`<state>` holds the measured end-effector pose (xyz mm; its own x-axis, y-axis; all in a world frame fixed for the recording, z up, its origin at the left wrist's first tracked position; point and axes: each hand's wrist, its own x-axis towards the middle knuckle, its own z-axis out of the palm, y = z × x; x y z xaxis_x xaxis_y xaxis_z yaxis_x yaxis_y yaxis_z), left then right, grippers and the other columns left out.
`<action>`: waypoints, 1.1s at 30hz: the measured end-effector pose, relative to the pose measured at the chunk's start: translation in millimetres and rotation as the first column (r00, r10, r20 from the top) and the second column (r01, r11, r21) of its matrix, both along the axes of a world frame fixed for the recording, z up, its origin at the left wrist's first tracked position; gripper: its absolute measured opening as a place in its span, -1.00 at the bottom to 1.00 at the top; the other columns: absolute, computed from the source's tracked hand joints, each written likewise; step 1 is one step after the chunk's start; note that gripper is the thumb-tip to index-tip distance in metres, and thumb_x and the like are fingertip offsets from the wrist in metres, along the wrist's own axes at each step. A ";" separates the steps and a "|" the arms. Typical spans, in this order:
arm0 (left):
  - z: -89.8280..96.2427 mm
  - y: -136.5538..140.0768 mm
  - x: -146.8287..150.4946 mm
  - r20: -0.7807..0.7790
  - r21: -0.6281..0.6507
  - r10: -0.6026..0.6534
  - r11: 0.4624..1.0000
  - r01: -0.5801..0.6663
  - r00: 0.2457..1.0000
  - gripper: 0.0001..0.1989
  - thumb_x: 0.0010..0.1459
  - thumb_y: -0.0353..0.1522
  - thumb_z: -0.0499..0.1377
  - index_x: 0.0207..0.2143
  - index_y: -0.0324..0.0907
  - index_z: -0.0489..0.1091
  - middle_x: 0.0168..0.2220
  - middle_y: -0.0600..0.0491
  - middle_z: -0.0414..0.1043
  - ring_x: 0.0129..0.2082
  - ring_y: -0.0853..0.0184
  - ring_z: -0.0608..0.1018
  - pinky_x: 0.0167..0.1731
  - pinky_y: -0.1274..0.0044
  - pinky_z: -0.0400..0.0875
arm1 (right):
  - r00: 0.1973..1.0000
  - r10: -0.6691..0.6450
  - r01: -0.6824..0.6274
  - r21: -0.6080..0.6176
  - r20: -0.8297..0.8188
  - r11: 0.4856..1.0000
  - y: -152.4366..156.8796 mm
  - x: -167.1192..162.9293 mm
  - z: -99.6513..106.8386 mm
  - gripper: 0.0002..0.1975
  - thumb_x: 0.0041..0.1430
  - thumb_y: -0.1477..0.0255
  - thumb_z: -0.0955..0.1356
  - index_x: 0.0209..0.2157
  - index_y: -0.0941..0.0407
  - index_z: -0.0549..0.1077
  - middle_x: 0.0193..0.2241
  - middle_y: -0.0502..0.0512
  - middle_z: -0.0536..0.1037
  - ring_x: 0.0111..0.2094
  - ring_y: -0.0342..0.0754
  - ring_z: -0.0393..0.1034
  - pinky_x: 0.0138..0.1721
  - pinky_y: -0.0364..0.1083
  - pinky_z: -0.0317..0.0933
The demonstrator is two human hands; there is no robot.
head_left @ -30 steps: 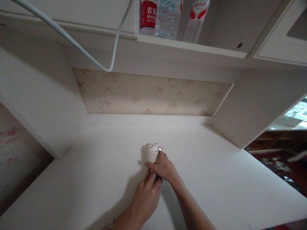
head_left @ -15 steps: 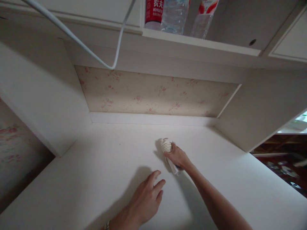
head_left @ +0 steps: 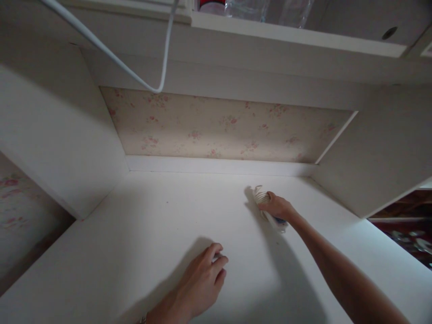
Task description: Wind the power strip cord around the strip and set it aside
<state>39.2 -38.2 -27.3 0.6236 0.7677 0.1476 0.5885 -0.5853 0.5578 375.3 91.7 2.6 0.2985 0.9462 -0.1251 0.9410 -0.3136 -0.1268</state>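
— Right hand [head_left: 277,208], doing what?
— Closed around a ribbed cream bundle [head_left: 262,198], fingers wrapped over the middle.
— Texture?
— Cord-like, in close parallel ridges at the far end, with a thin loose loop sticking out. Paler at the near end, with a patch of blue [head_left: 280,220] below the palm.
— Placed where?
— Right of centre over the white tabletop [head_left: 141,252], shadow just to the left. On the surface or slightly above: cannot tell.
— And the left hand [head_left: 201,281]?
— Well apart from the bundle, low over the tabletop, fingers bent and half open. Perhaps something small and greyish between the fingertips; cannot tell.
— Other materials?
— Smooth, faintly specked tabletop. Behind, beige floral wallpaper [head_left: 202,128] with pink sprays. Higher up, a smooth white cord [head_left: 118,68], sharply bent.
— Any brands or writing?
— Only bottle bases on the shelf [head_left: 297,38]: a red-labelled bottle [head_left: 212,7] beside two clear plastic bottles [head_left: 246,8], labels cropped too far to read.
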 end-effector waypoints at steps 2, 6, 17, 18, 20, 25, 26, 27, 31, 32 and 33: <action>0.5 0.8 0.2 0.005 -0.002 0.000 1.000 0.000 1.000 -0.76 0.16 -0.47 0.07 -0.14 -0.09 0.39 0.05 0.01 0.27 -0.01 0.29 0.43 0.04 0.40 0.37 | 0.998 -0.006 0.005 0.005 0.066 1.000 1.8 3.2 4.4 -0.26 -0.02 0.07 0.32 0.12 0.21 0.22 -0.12 0.36 0.50 -0.14 0.23 0.43 -0.22 0.01 0.22; 0.5 2.2 0.6 0.009 0.010 -0.012 1.000 0.012 1.000 -0.78 0.17 -0.48 0.07 -0.16 -0.11 0.40 0.03 0.00 0.28 -0.01 0.29 0.42 0.05 0.41 0.37 | 0.978 0.056 -0.068 0.051 0.202 0.996 -3.8 -2.7 11.4 -0.32 -0.03 0.09 0.34 0.07 0.16 0.25 -0.13 0.34 0.49 -0.16 0.24 0.44 -0.22 0.03 0.22; -2.7 1.7 1.5 0.022 0.041 -0.027 0.999 0.026 0.999 -0.78 0.17 -0.49 0.06 -0.17 -0.09 0.41 -0.03 0.02 0.32 -0.05 0.30 0.43 0.01 0.40 0.38 | 0.979 -0.068 0.022 0.237 0.190 0.971 -65.9 -72.8 -4.9 -0.33 0.14 0.11 0.24 0.17 0.20 0.07 -0.13 0.34 0.45 -0.16 0.20 0.42 -0.24 0.01 0.22; -2.9 1.6 1.4 0.026 0.050 -0.028 0.998 0.027 0.999 -0.78 0.17 -0.49 0.06 -0.19 -0.10 0.42 -0.04 0.01 0.32 -0.05 0.30 0.43 0.01 0.40 0.38 | 0.983 -0.089 0.052 0.221 0.158 0.974 -69.1 -73.7 -5.1 -0.33 0.16 0.09 0.21 0.18 0.20 0.05 -0.12 0.35 0.44 -0.17 0.19 0.43 -0.23 0.01 0.22; -3.2 1.0 1.0 0.030 0.067 -0.035 0.997 0.033 0.999 -0.80 0.18 -0.49 0.05 -0.21 -0.11 0.42 -0.05 0.01 0.32 -0.06 0.29 0.43 0.00 0.40 0.39 | 0.991 -0.099 0.082 0.174 0.089 0.981 -72.6 -73.0 -4.2 -0.30 0.17 0.07 0.20 0.21 0.17 -0.02 -0.06 0.36 0.41 -0.18 0.18 0.44 -0.23 0.02 0.22; -1.9 -0.4 -0.3 0.039 0.100 -0.049 0.994 0.045 0.998 -0.80 0.19 -0.49 0.05 -0.22 -0.12 0.43 -0.07 0.00 0.33 -0.06 0.29 0.42 0.01 0.39 0.38 | 0.997 0.010 0.000 0.137 -0.071 0.991 -68.1 -59.9 -3.2 -0.14 0.00 0.07 0.35 0.24 0.09 -0.05 0.02 0.33 0.38 -0.13 0.19 0.42 -0.19 0.01 0.20; -1.6 -0.4 -0.6 0.038 0.100 -0.052 0.994 0.048 0.998 -0.80 0.19 -0.48 0.05 -0.22 -0.12 0.43 -0.08 0.00 0.33 -0.06 0.29 0.42 0.00 0.39 0.37 | 0.994 0.024 -0.009 0.138 -0.105 0.990 -65.8 -55.6 -4.5 -0.13 -0.03 0.09 0.38 0.23 0.09 -0.02 0.02 0.31 0.39 -0.10 0.19 0.41 -0.17 0.01 0.20; -1.5 -0.4 -1.0 0.035 0.099 -0.054 0.994 0.050 0.998 -0.80 0.19 -0.48 0.05 -0.22 -0.12 0.43 -0.08 0.01 0.33 -0.07 0.29 0.42 0.00 0.40 0.37 | 0.990 0.027 -0.008 0.135 -0.140 0.991 -63.5 -51.0 -6.3 -0.13 -0.04 0.10 0.39 0.22 0.09 0.01 0.01 0.30 0.41 -0.08 0.18 0.40 -0.15 0.00 0.20; -1.1 0.2 -1.9 0.026 0.092 -0.066 0.994 0.064 0.997 -0.80 0.18 -0.48 0.07 -0.21 -0.10 0.43 -0.11 0.04 0.34 -0.08 0.30 0.41 -0.01 0.40 0.36 | 0.965 -0.007 0.039 0.119 -0.263 0.992 -56.5 -34.5 -14.2 -0.12 -0.08 0.08 0.41 0.21 0.13 0.07 -0.06 0.26 0.47 -0.07 0.15 0.40 -0.15 -0.02 0.21; -0.8 0.3 -1.9 0.024 0.093 -0.072 0.993 0.069 0.997 -0.80 0.18 -0.48 0.07 -0.20 -0.10 0.42 -0.12 0.04 0.35 -0.08 0.30 0.41 -0.01 0.41 0.36 | 0.958 -0.006 0.041 0.114 -0.288 0.993 -55.7 -31.7 -15.3 -0.12 -0.08 0.07 0.41 0.20 0.15 0.08 -0.07 0.27 0.47 -0.08 0.14 0.40 -0.16 -0.03 0.21; -0.3 0.4 -1.8 0.023 0.095 -0.075 0.993 0.073 0.997 -0.80 0.18 -0.48 0.07 -0.20 -0.10 0.42 -0.13 0.05 0.35 -0.09 0.31 0.40 -0.01 0.41 0.35 | 0.951 -0.002 0.037 0.109 -0.310 0.993 -55.1 -29.5 -15.7 -0.11 -0.09 0.05 0.41 0.20 0.17 0.09 -0.08 0.27 0.48 -0.09 0.13 0.41 -0.17 -0.04 0.22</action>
